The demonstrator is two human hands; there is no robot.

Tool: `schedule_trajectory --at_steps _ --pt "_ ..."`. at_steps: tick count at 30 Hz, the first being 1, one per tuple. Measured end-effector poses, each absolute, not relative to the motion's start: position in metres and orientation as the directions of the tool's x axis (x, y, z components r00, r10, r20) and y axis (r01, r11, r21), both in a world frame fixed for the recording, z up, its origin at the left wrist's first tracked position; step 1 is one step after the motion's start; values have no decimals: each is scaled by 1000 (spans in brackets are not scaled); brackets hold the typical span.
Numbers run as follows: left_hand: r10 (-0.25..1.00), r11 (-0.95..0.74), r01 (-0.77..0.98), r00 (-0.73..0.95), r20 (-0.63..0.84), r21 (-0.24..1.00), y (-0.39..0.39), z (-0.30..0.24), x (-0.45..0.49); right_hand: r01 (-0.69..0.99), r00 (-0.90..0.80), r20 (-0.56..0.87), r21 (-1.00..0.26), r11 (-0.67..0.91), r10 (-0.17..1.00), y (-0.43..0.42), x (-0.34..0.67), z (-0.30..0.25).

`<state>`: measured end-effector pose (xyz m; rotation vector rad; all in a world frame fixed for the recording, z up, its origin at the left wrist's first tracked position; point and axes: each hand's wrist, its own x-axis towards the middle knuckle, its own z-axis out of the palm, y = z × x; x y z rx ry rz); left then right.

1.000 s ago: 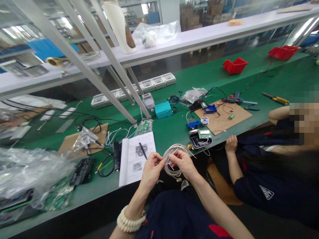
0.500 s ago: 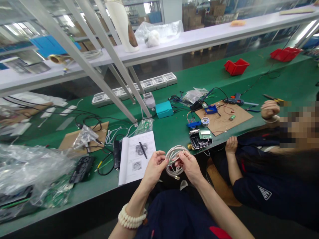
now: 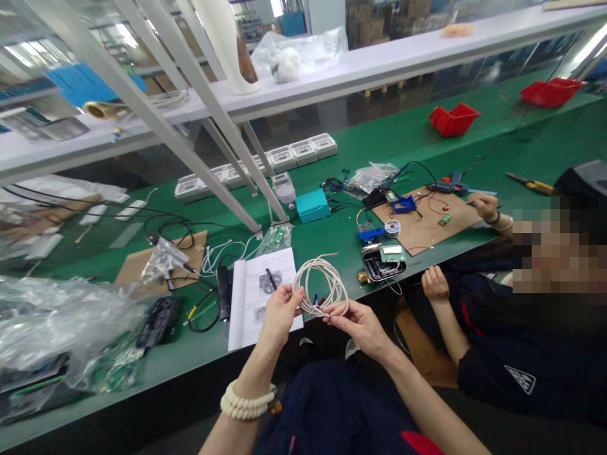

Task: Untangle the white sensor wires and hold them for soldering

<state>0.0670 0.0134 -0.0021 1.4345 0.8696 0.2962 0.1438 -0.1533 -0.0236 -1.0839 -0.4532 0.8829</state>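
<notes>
A coil of whitish cable [image 3: 342, 289] is held up between my two hands, just over the bench's front edge. My left hand [image 3: 281, 311] pinches the coil's left side. At the lower right of the loops, the fingers of my right hand [image 3: 356, 323] close on the cable. One cable end points up and to the right above the coil. Small blue and red pieces show inside the loops; what they belong to I cannot tell. Behind my left hand lies a printed booklet [image 3: 247, 316] with a black pen [image 3: 270, 279] on it.
An opened black housing [image 3: 379, 270] with a brass fitting sits at the bench edge, near a solder spool [image 3: 392, 228] and a teal box [image 3: 313, 206]. A co-worker's hand [image 3: 435, 284] is at the right. Plastic bags [image 3: 61, 316] cover the left side.
The coil has turned and opened wider, moving slightly left and up. Its gold-coloured connector no longer shows below. My right hand has shifted to the coil's lower side. The co-worker's farther hand moved left.
</notes>
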Motion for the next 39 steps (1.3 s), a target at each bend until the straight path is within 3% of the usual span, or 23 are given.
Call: schedule_trajectory --at_steps 6,10,14,18,23,29,32,36,39 --pt "619 275 209 708 -339 938 6 6 65 -317 682 -133 -940 127 719 -155 145 -20" --pt "563 197 191 781 -271 962 -5 9 67 -388 720 -210 -912 133 661 -144 147 -18" --pt "522 11 238 827 -209 971 -8 8 68 -509 672 -235 -835 208 703 -137 149 -12" --pt "543 -25 253 816 -199 967 -11 8 70 -632 535 -196 -738 236 822 -142 148 -5" --pt "591 0 306 768 -247 952 -21 3 75 -471 606 -94 -843 261 790 -157 144 -3" --pt "556 -427 331 830 -44 842 -43 -9 75 -449 743 -151 -835 318 652 -163 138 -1" --pt "541 -512 323 841 7 796 -53 -15 75 -374 779 -133 -883 283 613 -161 132 6" --pt "587 -455 364 809 -34 813 -55 -20 76 -317 826 -123 -908 273 550 -167 125 10" --pt "623 -291 356 775 -107 888 -52 -22 78 -334 858 -155 -893 302 491 -174 122 6"
